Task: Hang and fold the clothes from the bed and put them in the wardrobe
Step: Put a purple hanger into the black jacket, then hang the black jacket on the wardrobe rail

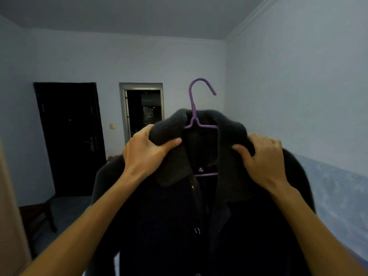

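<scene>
A dark coat (pixel 179 226) is held up in mid-air in front of the person, at about chest height, filling the lower middle of the view. It hangs on a purple hanger (pixel 192 104). The hook rises free above the neckline and curves to the right, while the shoulders of the hanger are tucked inside the coat. A lower purple bar shows across the open neck, just beneath a white size label (pixel 201 169) marked XL.

The left hand (pixel 145 154) grips the left side of the grey collar (pixel 171 162), thumb across the front and fingers curled behind the fabric. The right hand (pixel 262 156) grips the other side of the collar the same way, its thumb pressed on the front edge. Both arms reach up from the bottom corners of the view.

The front of the coat is partly closed, and a round button (pixel 197 230) shows lower down the placket.

Behind the coat, a pale wall (pixel 298 96) carries a shut dark door (pixel 69 136) on the left, an open doorway (pixel 145 108) with a dim space beyond it, and a light switch (pixel 112 126) between the two. A low piece of dark wooden furniture (pixel 37 218) stands at the lower left.
</scene>
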Demonstrator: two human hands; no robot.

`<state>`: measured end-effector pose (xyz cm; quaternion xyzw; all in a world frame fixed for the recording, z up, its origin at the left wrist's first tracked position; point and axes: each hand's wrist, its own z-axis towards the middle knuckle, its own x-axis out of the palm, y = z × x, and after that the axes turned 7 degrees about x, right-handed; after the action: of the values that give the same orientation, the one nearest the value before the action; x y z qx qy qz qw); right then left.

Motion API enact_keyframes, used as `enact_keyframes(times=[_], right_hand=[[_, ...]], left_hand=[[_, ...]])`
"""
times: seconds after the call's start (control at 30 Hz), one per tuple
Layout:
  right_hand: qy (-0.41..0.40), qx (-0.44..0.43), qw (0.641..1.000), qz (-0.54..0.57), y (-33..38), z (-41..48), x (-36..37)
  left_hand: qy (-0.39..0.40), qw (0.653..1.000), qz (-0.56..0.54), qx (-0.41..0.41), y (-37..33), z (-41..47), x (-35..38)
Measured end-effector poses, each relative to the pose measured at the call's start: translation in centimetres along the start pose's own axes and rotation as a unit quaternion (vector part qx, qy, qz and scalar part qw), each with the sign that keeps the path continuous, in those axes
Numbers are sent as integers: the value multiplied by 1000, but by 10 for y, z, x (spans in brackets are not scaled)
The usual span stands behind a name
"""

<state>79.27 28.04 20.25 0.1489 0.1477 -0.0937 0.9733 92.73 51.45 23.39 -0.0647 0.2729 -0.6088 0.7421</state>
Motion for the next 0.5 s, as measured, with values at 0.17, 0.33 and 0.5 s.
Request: enact_keyframes(times=[0.17,0.33,0.5], right_hand=[[-1,17,997,69,10,-6,6],[-1,33,995,91,37,-12,8],[-51,-22,992,116,86,-38,14]], left_hand=[[12,997,71,-7,5,-6,-9],[-27,995,94,-32,5,-12,-30],[-45,991,106,-65,9,-18,-63]])
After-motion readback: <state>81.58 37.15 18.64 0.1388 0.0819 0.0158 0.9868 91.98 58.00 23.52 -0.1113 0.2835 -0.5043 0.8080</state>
